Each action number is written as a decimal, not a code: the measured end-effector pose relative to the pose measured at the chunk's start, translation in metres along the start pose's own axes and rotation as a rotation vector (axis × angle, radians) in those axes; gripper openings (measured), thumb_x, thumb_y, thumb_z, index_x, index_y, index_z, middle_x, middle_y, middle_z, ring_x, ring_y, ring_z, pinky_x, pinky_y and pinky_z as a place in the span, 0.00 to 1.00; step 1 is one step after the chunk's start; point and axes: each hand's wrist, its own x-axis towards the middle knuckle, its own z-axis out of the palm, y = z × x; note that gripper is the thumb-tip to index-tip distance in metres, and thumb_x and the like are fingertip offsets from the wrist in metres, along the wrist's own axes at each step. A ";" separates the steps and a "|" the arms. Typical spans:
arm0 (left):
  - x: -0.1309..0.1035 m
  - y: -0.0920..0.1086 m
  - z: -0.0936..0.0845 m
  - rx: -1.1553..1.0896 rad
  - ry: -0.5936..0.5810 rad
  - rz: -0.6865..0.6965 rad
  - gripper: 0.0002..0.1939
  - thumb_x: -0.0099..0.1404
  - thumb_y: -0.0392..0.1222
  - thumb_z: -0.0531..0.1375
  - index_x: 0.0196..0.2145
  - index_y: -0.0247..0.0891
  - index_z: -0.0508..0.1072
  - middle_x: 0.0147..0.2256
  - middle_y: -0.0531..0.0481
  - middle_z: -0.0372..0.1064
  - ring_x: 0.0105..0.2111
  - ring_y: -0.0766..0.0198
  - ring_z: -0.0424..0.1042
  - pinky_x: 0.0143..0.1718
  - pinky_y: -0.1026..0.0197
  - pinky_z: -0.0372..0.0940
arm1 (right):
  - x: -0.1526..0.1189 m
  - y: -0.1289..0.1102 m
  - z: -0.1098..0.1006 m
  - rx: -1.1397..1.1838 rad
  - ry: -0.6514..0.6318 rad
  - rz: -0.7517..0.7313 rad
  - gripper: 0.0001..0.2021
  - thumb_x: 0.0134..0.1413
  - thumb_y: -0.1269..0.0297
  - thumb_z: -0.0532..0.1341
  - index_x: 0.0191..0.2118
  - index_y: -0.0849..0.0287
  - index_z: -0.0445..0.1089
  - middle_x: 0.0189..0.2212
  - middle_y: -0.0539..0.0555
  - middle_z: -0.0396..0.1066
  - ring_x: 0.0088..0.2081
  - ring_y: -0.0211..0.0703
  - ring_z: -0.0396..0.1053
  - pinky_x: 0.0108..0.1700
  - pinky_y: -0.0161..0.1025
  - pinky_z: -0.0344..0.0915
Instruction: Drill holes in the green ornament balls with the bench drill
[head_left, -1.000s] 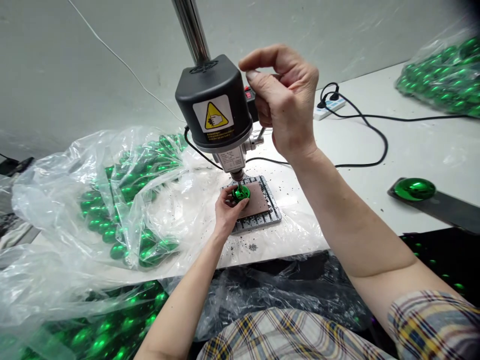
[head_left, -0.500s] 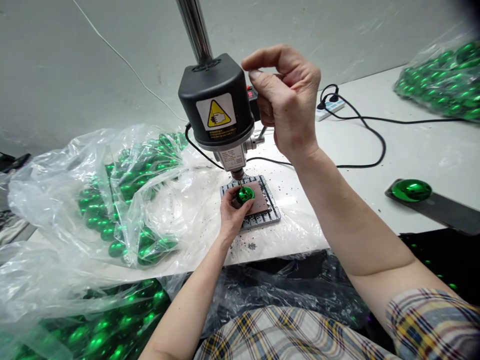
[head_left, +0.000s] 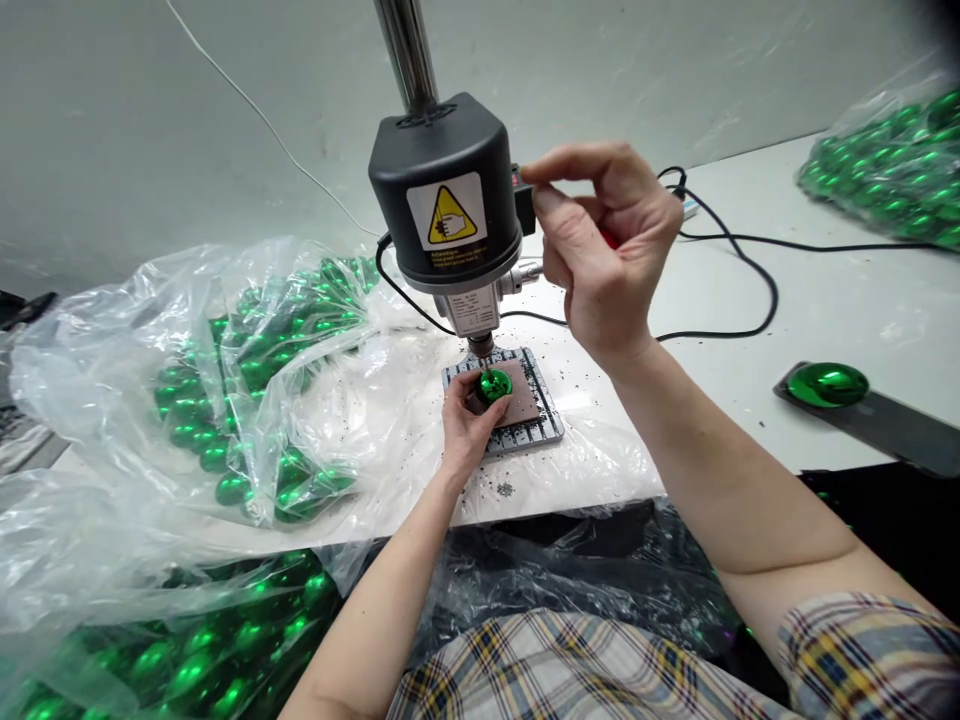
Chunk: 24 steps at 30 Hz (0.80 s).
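A black bench drill press [head_left: 446, 190] stands in front of me, its bit pointing down at a shiny green ball [head_left: 495, 385]. My left hand [head_left: 469, 415] is closed round the ball, thumb and fingers on either side, holding it on a brownish square pad [head_left: 523, 392]. Beneath the pad is the slotted metal base [head_left: 551, 425], strewn with dark shavings. To the right of the motor housing, my right hand [head_left: 611, 235] is curled round the feed lever [head_left: 527, 272]; its fingers hide most of the lever. A bit of red shows between them.
Clear plastic bags [head_left: 112, 320] with many green balls lie to the left, and another bag of balls [head_left: 889, 170] is at the back right. A green ornament [head_left: 829, 384] rests on a dark flat bar [head_left: 907, 425]. A black cable [head_left: 772, 290] loops across the white table.
My right hand has moved down and a little to the right, and the lever has swung with it. My left hand stays on the ball. The view has shifted slightly.
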 end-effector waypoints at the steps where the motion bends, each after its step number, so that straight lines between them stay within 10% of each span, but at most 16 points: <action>1: 0.000 0.001 0.000 -0.001 -0.001 0.000 0.25 0.54 0.45 0.72 0.47 0.39 0.70 0.44 0.45 0.74 0.45 0.55 0.75 0.49 0.51 0.70 | -0.004 0.000 -0.001 -0.020 0.006 -0.002 0.06 0.62 0.57 0.62 0.39 0.52 0.71 0.29 0.47 0.69 0.18 0.29 0.54 0.18 0.34 0.51; 14: -0.001 -0.004 0.001 -0.026 -0.005 0.005 0.26 0.54 0.44 0.72 0.48 0.38 0.70 0.45 0.44 0.73 0.47 0.56 0.74 0.52 0.52 0.68 | -0.034 0.003 -0.010 0.017 0.042 -0.091 0.04 0.62 0.57 0.62 0.40 0.44 0.75 0.25 0.46 0.71 0.14 0.32 0.51 0.16 0.38 0.54; 24: -0.002 0.002 0.000 -0.019 -0.019 0.030 0.25 0.55 0.44 0.71 0.48 0.38 0.69 0.47 0.44 0.73 0.47 0.56 0.74 0.52 0.52 0.68 | -0.047 0.032 -0.017 -0.017 0.033 -0.438 0.16 0.56 0.66 0.64 0.48 0.37 0.76 0.28 0.45 0.78 0.10 0.32 0.53 0.11 0.37 0.47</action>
